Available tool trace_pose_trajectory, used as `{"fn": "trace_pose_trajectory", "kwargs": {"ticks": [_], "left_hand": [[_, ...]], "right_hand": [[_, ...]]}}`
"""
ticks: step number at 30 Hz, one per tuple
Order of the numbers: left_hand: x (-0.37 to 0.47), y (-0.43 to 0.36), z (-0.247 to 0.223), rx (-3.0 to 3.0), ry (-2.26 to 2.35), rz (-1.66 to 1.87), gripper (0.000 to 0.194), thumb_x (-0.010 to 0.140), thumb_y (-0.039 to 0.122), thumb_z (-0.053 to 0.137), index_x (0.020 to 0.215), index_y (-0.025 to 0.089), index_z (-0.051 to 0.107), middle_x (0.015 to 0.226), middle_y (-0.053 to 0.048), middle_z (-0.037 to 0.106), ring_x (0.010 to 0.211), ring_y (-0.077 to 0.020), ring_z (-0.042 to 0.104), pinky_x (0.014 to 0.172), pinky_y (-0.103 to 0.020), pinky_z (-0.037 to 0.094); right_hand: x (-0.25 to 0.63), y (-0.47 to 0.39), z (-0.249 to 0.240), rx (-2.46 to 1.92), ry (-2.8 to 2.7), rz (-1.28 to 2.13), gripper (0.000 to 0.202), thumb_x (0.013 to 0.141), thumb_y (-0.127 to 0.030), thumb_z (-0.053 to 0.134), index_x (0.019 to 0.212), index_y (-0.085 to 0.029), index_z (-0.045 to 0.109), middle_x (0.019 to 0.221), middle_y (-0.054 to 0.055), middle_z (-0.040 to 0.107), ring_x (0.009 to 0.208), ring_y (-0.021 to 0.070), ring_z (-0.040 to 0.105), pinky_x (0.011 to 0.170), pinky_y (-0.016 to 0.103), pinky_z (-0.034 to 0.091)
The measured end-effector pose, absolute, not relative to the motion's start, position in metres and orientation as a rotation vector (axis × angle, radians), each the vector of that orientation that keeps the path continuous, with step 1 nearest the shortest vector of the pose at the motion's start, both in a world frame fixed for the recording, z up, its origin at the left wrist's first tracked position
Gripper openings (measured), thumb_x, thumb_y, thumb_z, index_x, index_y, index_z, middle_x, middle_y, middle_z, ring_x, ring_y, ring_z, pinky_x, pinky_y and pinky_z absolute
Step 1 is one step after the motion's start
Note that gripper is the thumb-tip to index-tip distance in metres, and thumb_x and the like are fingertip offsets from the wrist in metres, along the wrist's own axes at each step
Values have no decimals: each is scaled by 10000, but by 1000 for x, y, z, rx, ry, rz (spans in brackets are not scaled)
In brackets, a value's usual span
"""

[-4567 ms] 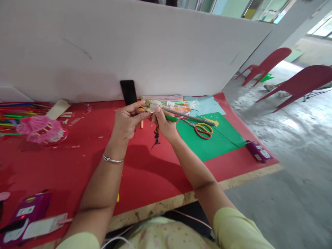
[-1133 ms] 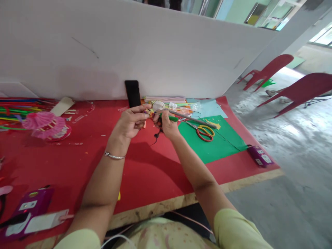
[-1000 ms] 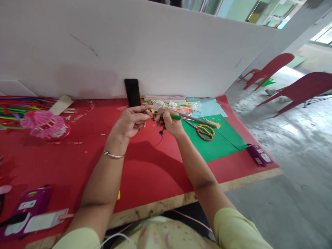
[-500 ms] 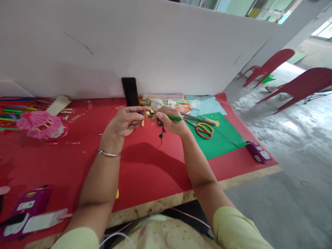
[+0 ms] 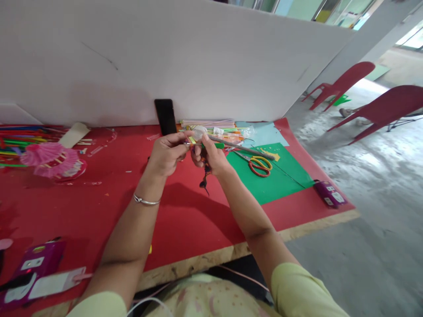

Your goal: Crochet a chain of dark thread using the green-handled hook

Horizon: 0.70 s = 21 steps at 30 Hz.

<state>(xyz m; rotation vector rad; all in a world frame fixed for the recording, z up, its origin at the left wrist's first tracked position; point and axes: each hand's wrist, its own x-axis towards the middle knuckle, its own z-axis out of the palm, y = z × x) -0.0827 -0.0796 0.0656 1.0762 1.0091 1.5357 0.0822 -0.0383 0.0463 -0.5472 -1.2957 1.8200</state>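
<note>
In front of me, above the red-covered table, both hands meet at a small workpiece. My right hand is closed around a thin tool with a green handle, its slim shaft pointing left. The fingertips of my left hand are pinched at the tool's far end on a small orange and purple piece, mostly hidden by the fingers. Below my right hand hangs a dark, knotted strand with bits of orange. Just behind the hands lies a whitish rounded thing, partly covered.
A black phone leans against the white partition. Scissors and a grey rod lie around a green sheet. Coloured sticks, a pink frilled object and purple boxes are at the sides.
My left hand has shifted right and my right hand slightly left, so they are closer together. The green handle moved a little left, and the dark strand swings lower.
</note>
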Motion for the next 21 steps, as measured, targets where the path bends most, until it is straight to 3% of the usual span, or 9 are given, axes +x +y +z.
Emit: {"fn": "trace_pose_trajectory", "kwargs": {"ticks": [4, 7, 10, 13, 17, 21], "left_hand": [[-65, -80, 53, 1433, 1438, 1799, 389, 759, 142, 823, 1129, 234, 899, 951, -46, 790, 792, -174, 662, 718, -277, 541], [-56, -80, 49, 1497, 1520, 1887, 360, 798, 153, 794, 1136, 229, 894, 1050, -71, 806, 976, -213, 719, 859, -300, 580], [-57, -78, 54, 1200, 1319, 1883, 355, 771, 179, 798, 1114, 217, 882, 957, -45, 785, 758, -152, 679, 665, -258, 531], [-71, -78, 66, 891, 1043, 1658, 346, 644, 165, 827, 986, 174, 880, 720, 9, 682, 479, -54, 395, 446, -213, 295], [-87, -80, 76, 818, 806, 1388, 392, 552, 124, 839, 939, 133, 902, 665, 3, 647, 471, -21, 330, 424, -176, 190], [-84, -80, 72, 816, 729, 1426, 370, 578, 120, 888, 946, 158, 916, 633, 12, 626, 481, -22, 323, 424, -167, 199]], "right_hand": [[58, -44, 48, -629, -890, 1872, 749, 870, -950, 676, 729, -229, 527, 546, -100, 404, 426, 53, 315, 404, 186, 234], [49, -50, 53, -675, -718, 1870, 755, 912, -973, 580, 746, -243, 478, 561, -105, 376, 429, 59, 247, 402, 201, 213], [48, -54, 50, -649, -779, 1856, 779, 914, -1004, 511, 742, -245, 489, 577, -92, 375, 443, 71, 249, 408, 217, 224], [57, -51, 41, -652, -1021, 1715, 808, 872, -1038, 508, 731, -244, 556, 589, -59, 440, 475, 95, 351, 431, 235, 287], [75, -42, 33, -660, -1246, 1555, 749, 825, -998, 654, 743, -255, 611, 640, -19, 569, 546, 124, 477, 491, 242, 388], [75, -40, 34, -633, -1249, 1515, 779, 826, -1023, 612, 713, -252, 593, 599, -36, 493, 512, 113, 431, 483, 235, 358]]}}
